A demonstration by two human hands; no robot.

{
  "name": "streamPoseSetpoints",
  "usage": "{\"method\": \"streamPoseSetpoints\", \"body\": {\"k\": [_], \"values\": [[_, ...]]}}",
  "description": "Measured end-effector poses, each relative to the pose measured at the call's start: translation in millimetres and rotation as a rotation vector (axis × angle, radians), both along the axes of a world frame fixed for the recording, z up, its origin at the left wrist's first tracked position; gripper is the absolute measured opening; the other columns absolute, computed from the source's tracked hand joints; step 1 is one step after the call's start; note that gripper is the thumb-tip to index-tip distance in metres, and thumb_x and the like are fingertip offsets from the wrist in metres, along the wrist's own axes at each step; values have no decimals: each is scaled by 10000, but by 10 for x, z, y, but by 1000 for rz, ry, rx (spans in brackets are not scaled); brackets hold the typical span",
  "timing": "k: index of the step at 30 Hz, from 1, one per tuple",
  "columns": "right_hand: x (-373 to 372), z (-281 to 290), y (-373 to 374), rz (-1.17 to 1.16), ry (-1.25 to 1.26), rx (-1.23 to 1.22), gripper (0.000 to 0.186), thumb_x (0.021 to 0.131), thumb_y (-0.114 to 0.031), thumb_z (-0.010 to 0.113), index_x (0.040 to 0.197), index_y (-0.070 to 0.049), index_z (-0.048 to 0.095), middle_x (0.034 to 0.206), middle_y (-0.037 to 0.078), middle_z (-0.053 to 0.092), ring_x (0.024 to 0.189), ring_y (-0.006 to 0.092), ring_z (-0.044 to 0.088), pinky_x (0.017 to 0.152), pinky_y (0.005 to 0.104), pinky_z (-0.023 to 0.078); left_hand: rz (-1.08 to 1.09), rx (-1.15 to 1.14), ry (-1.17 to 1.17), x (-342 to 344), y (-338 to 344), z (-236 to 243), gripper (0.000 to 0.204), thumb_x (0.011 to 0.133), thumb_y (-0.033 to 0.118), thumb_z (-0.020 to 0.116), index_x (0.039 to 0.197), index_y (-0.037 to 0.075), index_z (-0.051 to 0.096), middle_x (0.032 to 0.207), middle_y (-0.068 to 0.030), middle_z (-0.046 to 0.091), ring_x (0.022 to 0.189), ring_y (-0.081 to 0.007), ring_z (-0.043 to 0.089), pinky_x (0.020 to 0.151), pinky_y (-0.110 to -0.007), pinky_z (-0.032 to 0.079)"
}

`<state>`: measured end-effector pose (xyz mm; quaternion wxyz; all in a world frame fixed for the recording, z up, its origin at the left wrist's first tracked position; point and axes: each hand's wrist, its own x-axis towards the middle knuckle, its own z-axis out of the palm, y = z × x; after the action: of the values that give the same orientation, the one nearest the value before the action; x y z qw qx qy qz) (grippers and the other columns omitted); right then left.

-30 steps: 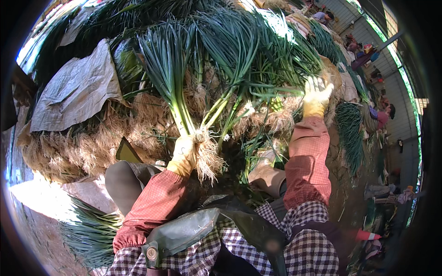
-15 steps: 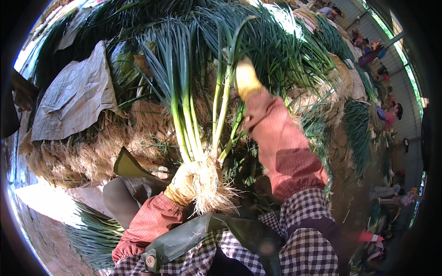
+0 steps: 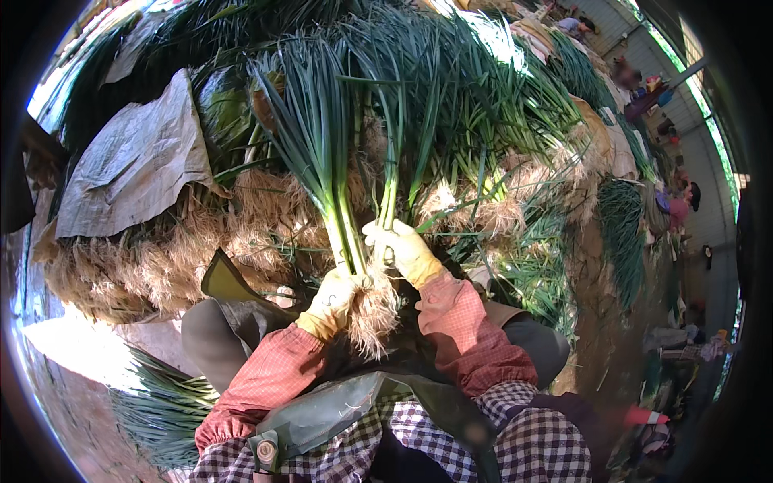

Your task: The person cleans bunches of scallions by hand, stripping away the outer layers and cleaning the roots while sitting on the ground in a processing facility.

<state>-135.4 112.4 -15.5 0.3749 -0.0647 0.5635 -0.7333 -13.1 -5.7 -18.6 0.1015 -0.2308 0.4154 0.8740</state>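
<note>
A bunch of green onions [image 3: 341, 211] stands upright in front of me, dark leaves away and pale shaggy roots [image 3: 374, 319] toward my lap. My left hand [image 3: 332, 304], in a yellow glove, is closed round the white stems just above the roots. A little higher and to the right, my right hand [image 3: 405, 251], gloved the same, pinches the stems of some green onions [image 3: 390, 189] beside that bunch. Where its fingertips meet, the stems are partly covered. Both forearms wear red checked sleeves.
A long heap of green onions [image 3: 475, 88] with roots facing me spans the far side. A pale sheet [image 3: 133, 161] covers its left part. More green onions [image 3: 165, 402] lie on the ground at lower left. Several people sit at far right, near another pile [image 3: 622, 233].
My right hand has come down from the upper leaves to the lower stems, near my left hand. The outer leaf it was at no longer stands out to the right. My left hand keeps its grip.
</note>
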Motion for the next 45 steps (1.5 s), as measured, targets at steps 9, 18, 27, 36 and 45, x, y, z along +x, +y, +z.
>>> {"method": "streamPoseSetpoints", "body": {"k": [9, 18, 27, 36, 45], "values": [[105, 25, 233, -16, -329, -154, 146, 841, -139, 560, 921, -21, 590, 692, 12, 558, 480, 23, 440, 382, 134, 295, -65, 346, 142, -111, 27, -44, 263, 794, 84, 573, 1030, -24, 532, 907, -90, 601, 773, -172, 596, 681, -265, 509], [190, 444, 367, -333, 172, 84, 82, 807, -56, 573, 776, -52, 497, 653, 3, 510, 453, 51, 435, 351, 182, 336, -105, 158, 97, -119, 33, -21, 230, 769, 28, 563, 992, -24, 539, 817, -82, 596, 694, -169, 587, 623, -269, 505], [-132, 346, 2122, -1214, -14, -78, 226, 863, -223, 531, 999, -44, 514, 711, 39, 536, 563, 135, 545, 566, 242, 518, -19, 327, 90, -81, 71, 179, 285, 728, -35, 493, 1013, -55, 502, 831, -124, 596, 722, -223, 604, 641, -297, 520], [-208, 112, -101, 93, 166, 388, 232, 796, -242, 640, 855, -44, 533, 621, 1, 526, 459, 61, 443, 380, 200, 318, -72, -83, -9, -94, 3, 29, 155, 774, 11, 497, 903, -49, 559, 736, -101, 601, 596, -162, 583, 546, -239, 491], [312, -267, -142, -327, -152, -15, 146, 861, -190, 540, 837, -50, 575, 648, -6, 531, 514, 78, 464, 470, 199, 373, 40, 257, -9, -43, -60, -203, 173, 746, -20, 538, 919, -22, 539, 771, -78, 592, 652, -171, 591, 608, -271, 517]]}}
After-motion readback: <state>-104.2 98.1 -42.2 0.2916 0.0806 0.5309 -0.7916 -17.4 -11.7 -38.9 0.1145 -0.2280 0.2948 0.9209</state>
